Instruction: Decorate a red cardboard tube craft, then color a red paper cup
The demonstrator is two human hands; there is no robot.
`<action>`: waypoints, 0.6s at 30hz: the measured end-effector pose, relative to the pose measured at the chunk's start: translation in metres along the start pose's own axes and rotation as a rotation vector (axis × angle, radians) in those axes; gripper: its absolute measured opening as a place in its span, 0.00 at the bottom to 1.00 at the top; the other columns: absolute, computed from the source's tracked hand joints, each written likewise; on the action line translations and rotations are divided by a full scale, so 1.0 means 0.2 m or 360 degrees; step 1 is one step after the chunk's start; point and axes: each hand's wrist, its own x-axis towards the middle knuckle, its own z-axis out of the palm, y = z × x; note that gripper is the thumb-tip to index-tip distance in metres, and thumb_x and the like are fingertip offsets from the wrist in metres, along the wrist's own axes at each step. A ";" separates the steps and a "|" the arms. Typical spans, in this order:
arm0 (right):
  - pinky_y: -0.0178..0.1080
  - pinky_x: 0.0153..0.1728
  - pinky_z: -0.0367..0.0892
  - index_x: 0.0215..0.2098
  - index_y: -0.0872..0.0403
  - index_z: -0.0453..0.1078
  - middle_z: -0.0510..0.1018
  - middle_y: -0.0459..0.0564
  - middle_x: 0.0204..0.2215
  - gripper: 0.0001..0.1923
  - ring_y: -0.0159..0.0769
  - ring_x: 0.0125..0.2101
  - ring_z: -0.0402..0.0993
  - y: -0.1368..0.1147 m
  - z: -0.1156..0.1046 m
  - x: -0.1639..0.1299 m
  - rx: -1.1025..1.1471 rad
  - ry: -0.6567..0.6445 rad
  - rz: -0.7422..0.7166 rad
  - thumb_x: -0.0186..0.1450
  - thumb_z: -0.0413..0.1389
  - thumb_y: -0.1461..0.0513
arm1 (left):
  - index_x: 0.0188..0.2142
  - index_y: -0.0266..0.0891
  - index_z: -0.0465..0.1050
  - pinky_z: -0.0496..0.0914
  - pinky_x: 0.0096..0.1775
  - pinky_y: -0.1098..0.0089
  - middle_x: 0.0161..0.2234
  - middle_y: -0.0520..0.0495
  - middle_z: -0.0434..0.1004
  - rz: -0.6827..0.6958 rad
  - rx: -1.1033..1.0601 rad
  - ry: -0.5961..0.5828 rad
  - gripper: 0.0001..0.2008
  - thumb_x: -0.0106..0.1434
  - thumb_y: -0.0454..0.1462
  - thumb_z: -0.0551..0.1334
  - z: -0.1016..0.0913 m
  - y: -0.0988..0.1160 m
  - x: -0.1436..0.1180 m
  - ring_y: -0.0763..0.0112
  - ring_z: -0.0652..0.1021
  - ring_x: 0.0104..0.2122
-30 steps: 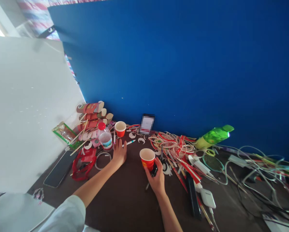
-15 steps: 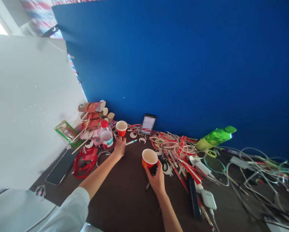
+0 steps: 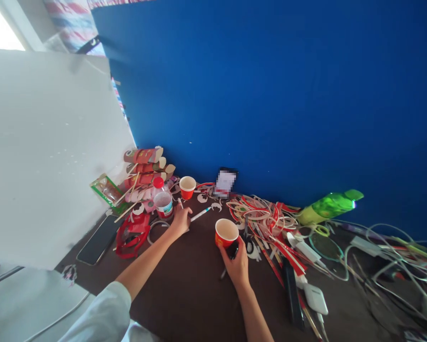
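My right hand (image 3: 237, 266) is wrapped round the near side of a red paper cup (image 3: 227, 230) with a pale inside, which stands upright. A small black object (image 3: 233, 250) shows between the cup and my palm; its kind is unclear. Farther back, my left hand (image 3: 181, 222) is low over the table, its fingers bent together. By its fingertips a short white piece (image 3: 179, 203) sticks up, and I cannot make out what the fingers grip. A white pen with a teal tip (image 3: 201, 214) lies just right of that hand. Behind it stands a second red paper cup (image 3: 188, 188).
A red-capped bottle (image 3: 162, 202), red straps (image 3: 132, 236) and a dark phone (image 3: 97, 240) are on the left, below stacked red paper rolls (image 3: 144, 156). Tangled paper strips (image 3: 258, 216), scissors (image 3: 249, 244), a green bottle (image 3: 329, 206) and cables (image 3: 381, 273) cover the right.
My left hand has drawn back slightly from the far cup, and the white piece now shows at its fingertips. My right hand keeps its hold on the near cup. The view has shifted slightly left.
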 end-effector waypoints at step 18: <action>0.63 0.57 0.45 0.49 0.56 0.60 0.79 0.63 0.43 0.29 0.51 0.47 0.74 -0.13 0.18 0.12 -0.0135 0.0005 0.0126 0.62 0.50 0.42 | 0.38 0.41 0.66 0.69 0.51 0.63 0.45 0.49 0.75 -0.0214 -0.1824 -0.0433 0.19 0.50 0.32 0.71 -0.10 0.04 -0.33 0.60 0.78 0.50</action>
